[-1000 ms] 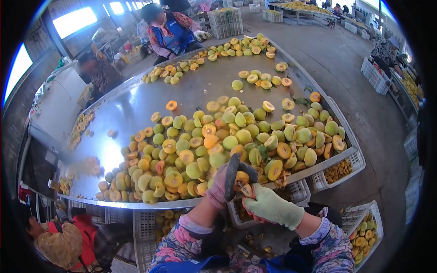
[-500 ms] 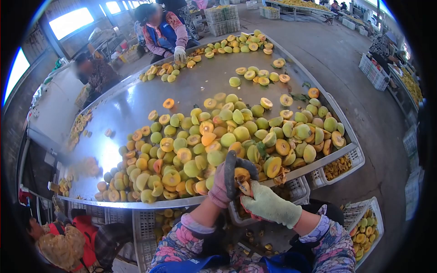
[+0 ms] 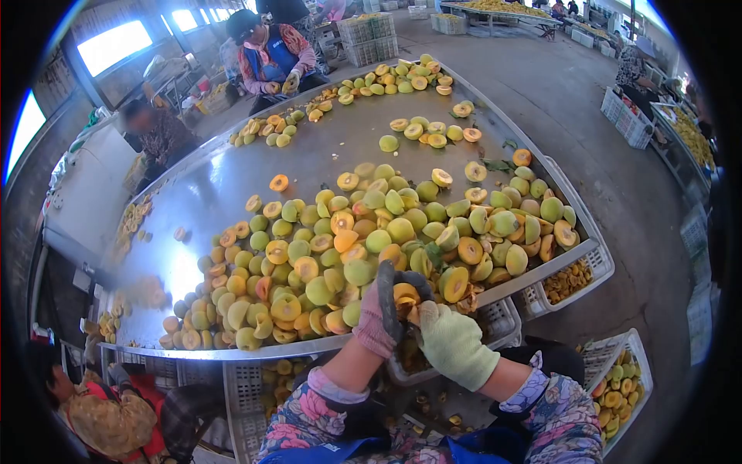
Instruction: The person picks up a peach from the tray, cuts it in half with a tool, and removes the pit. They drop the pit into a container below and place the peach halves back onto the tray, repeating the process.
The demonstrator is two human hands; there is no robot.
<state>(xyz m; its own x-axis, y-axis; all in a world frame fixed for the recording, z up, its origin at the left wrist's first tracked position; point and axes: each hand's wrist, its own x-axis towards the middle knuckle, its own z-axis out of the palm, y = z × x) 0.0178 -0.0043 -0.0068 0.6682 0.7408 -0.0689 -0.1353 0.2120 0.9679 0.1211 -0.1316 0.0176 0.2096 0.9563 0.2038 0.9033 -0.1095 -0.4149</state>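
Observation:
My left hand [image 3: 392, 301], in a pink and dark grey glove, is wrapped round a peach half [image 3: 406, 295] with orange flesh, just off the table's near edge. My right hand [image 3: 457, 346], in a pale green glove, is closed and presses against this fruit from the right. Its fingers hide most of the small knife-like tool they hold. Beyond both hands, a heap of halved green-yellow peaches [image 3: 358, 272] covers the near part of the metal table [image 3: 255, 172], some cut side up, some skin up.
Crates stand under the near edge: one with cut pieces [image 3: 568, 282], another of peach halves [image 3: 621, 394] at my right. A person [image 3: 270, 58] works across the table, another [image 3: 158, 135] at its left, a third [image 3: 108, 414] at lower left. Stacked crates [image 3: 369, 39] stand behind.
My right hand has turned and shifted slightly up against the peach half, covering the tool tip that showed before. The person across the table has brought their hands together, off the fruit.

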